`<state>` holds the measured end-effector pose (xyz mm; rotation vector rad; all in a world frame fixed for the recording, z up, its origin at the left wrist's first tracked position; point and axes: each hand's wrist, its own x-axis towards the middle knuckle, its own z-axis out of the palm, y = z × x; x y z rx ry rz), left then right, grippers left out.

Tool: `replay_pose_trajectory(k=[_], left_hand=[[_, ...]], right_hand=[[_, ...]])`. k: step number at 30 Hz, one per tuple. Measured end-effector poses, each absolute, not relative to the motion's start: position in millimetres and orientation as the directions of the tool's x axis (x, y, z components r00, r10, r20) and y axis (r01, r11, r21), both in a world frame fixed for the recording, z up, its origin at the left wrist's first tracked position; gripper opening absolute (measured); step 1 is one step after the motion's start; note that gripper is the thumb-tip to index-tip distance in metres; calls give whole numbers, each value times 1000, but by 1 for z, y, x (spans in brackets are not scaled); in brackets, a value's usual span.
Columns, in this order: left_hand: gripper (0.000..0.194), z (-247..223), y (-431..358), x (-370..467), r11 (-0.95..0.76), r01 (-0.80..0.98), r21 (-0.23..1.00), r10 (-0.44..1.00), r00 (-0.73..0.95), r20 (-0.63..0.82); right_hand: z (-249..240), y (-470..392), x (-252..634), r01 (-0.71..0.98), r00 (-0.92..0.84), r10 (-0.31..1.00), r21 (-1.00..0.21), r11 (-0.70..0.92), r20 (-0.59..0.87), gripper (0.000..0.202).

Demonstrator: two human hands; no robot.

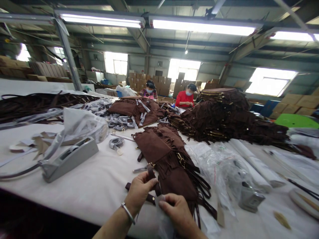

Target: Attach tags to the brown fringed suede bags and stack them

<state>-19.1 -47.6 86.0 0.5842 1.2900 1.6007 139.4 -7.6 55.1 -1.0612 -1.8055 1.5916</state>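
Closed round a dark brown strap (pixel 151 173), my left hand (pixel 140 191) is in front of a brown fringed bag (pixel 154 149) lying on the table. Lower and to the right, my right hand (pixel 175 209) pinches a clear plastic sleeve (pixel 161 219) at the strap's lower part. Whether the strap runs inside the sleeve I cannot tell. Gold clasps (pixel 181 160) and more loose straps (pixel 204 186) lie along the bag's right side. A coiled wrapped strap (pixel 116 143) rests beyond my left hand.
A grey tape dispenser (pixel 71 159) stands at left, beside crumpled plastic (pixel 83 124). Stacked brown bags (pixel 219 116) rise at back right. Clear plastic bags (pixel 211 162) and a metal block (pixel 251 197) lie at right. Two people (pixel 184 98) sit across the table.
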Motion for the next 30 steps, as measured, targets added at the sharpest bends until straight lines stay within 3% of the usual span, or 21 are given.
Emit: replay_pose_trajectory(k=[6, 25, 30], left_hand=[[30, 78, -48, -16, 23, -280, 960, 894, -424, -145], [37, 63, -58, -18, -23, -312, 950, 899, -422, -117], [31, 59, -58, -17, 38, -302, 952, 941, -310, -136]], right_hand=[[50, -6, 140, 201, -548, 817, -976, -81, -180, 26], [55, -13, 134, 99, -573, 803, -987, -128, -162, 34], [53, -11, 129, 33, -554, 819, -987, -156, -148, 33]])
